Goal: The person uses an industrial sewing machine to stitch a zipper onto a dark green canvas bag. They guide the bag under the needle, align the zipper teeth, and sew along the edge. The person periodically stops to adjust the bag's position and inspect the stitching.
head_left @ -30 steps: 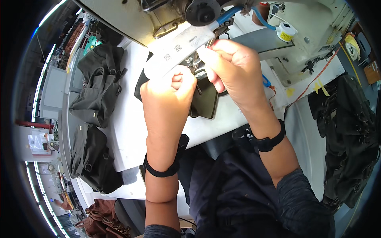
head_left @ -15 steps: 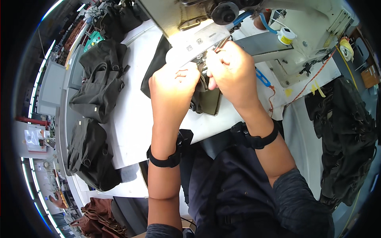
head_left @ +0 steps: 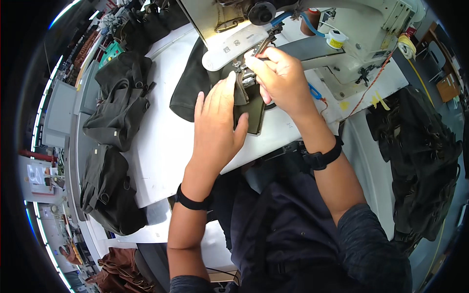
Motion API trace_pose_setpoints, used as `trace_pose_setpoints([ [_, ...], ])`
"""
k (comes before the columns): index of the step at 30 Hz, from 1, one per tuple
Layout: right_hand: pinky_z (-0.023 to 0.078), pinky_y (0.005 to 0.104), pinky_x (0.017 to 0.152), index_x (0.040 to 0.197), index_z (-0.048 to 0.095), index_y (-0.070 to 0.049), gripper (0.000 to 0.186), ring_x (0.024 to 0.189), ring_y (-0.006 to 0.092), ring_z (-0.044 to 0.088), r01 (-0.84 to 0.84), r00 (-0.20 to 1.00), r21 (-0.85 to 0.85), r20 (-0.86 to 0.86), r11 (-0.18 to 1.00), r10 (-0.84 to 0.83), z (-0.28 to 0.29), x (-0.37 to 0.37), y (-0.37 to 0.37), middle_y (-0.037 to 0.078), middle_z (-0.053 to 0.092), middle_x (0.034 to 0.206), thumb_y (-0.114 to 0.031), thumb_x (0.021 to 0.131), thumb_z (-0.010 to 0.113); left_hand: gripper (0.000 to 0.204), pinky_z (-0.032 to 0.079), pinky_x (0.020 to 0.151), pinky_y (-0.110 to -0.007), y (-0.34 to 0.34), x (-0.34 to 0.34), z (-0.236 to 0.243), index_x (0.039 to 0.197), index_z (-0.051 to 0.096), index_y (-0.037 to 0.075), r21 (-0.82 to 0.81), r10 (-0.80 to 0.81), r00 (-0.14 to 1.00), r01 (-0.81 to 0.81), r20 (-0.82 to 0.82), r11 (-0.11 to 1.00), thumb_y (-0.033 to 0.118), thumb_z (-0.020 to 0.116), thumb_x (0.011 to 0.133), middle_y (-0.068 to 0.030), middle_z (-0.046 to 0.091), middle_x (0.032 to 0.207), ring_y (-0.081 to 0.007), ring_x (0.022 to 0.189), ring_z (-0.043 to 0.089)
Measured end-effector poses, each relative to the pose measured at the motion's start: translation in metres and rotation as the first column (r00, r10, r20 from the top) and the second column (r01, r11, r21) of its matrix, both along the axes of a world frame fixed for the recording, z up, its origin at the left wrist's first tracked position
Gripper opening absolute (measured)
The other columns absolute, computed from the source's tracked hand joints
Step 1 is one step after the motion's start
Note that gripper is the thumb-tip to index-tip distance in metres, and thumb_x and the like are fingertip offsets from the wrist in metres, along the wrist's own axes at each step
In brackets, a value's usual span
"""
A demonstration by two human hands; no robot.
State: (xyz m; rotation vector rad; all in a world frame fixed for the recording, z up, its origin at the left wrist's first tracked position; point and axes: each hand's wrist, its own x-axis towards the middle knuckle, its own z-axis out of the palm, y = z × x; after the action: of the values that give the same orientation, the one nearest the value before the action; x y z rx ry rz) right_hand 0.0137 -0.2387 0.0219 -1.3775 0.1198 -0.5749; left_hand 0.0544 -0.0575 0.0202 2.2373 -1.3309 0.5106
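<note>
My left hand (head_left: 218, 124) lies with its fingers stretched out on a dark green bag piece (head_left: 188, 88), just left of the sewing machine's needle area. A metal-toothed zipper (head_left: 243, 90) runs along the piece beside my fingertips, close to the metal presser foot (head_left: 249, 78). Across from it, my right hand (head_left: 283, 80) is closed in a pinch next to the presser foot. A thin, brownish strip or tool sticks up by its fingers; its kind is unclear. The white sewing machine arm (head_left: 239, 44) hangs over the work and hides part of it.
Dark green bags (head_left: 117, 115) lie along the left of the white table (head_left: 159, 161). A blue-handled tool (head_left: 315, 92), a brown thread cone (head_left: 310, 22) and a white spool (head_left: 335, 39) sit around the machine. More dark bags (head_left: 420, 161) are piled at right; brown ones (head_left: 119, 271) lie lower left.
My left hand has gone from a closed grip to flat, outstretched fingers on the bag piece, a little lower. My right hand stays pinched, slightly farther left. The head view has shifted slightly.
</note>
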Motion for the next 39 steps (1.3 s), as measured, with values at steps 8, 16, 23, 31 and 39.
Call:
trace_pose_setpoints([
  [8,0.039,0.0251,0.044,0.095,0.066,0.003,0.018,0.045,0.0051,0.05,0.007,1.0,0.026,0.025,1.0,-0.007,0.0,0.0,0.008,0.0,0.06,0.06,-0.014,0.102,0.064,0.066,0.048,0.087,-0.034,-0.001,0.031,-0.019,0.145,0.057,0.001,-0.007,0.049,0.936,-0.049,0.349,0.999,0.001,0.065,0.08,-0.0087,0.067,0.119,-0.0187,0.088,0.065],
  [16,0.039,0.0255,0.045,0.1,0.066,0.002,0.018,0.045,0.0056,0.049,0.014,0.999,0.01,0.049,1.0,-0.014,-0.002,0.0,0.01,0.0,0.059,0.06,-0.015,0.103,0.062,0.058,0.044,0.066,-0.035,-0.006,-0.02,0.012,0.137,0.066,0.005,0.109,0.134,0.953,-0.168,0.272,0.98,0.0,0.068,0.079,-0.0079,0.07,0.107,-0.0234,0.073,0.063],
  [23,0.037,0.0261,0.043,0.092,0.063,0.003,0.021,0.043,0.0053,0.049,0.081,0.996,-0.03,0.031,0.996,-0.08,-0.003,0.001,0.011,0.0,0.059,0.057,-0.015,0.103,0.063,0.056,0.051,0.093,-0.04,-0.006,-0.019,0.007,0.138,0.063,0.002,0.014,0.156,0.98,-0.159,0.126,0.987,0.003,0.069,0.083,-0.0175,0.062,0.133,-0.0317,0.114,0.064],
  [31,0.038,0.0253,0.043,0.092,0.063,0.002,0.02,0.043,0.005,0.049,0.061,0.998,-0.021,0.023,0.998,-0.06,0.0,0.001,0.012,-0.001,0.059,0.058,-0.015,0.104,0.064,0.074,0.049,0.088,-0.04,0.005,-0.008,0.004,0.147,0.053,0.001,0.034,0.011,0.998,-0.013,0.069,0.999,0.024,0.082,0.083,-0.0147,0.062,0.135,-0.0286,0.109,0.064],
  [39,0.04,0.0249,0.044,0.103,0.066,0.002,0.018,0.046,0.0049,0.051,0.041,0.999,-0.075,-0.018,0.996,-0.042,0.001,-0.004,0.01,0.0,0.059,0.061,-0.015,0.105,0.061,0.029,0.036,0.121,-0.054,0.001,0.06,0.059,0.114,0.072,0.0,0.337,-0.286,0.871,0.15,0.4,0.929,0.014,0.073,0.088,-0.0104,0.072,0.115,-0.0257,0.119,0.064],
])
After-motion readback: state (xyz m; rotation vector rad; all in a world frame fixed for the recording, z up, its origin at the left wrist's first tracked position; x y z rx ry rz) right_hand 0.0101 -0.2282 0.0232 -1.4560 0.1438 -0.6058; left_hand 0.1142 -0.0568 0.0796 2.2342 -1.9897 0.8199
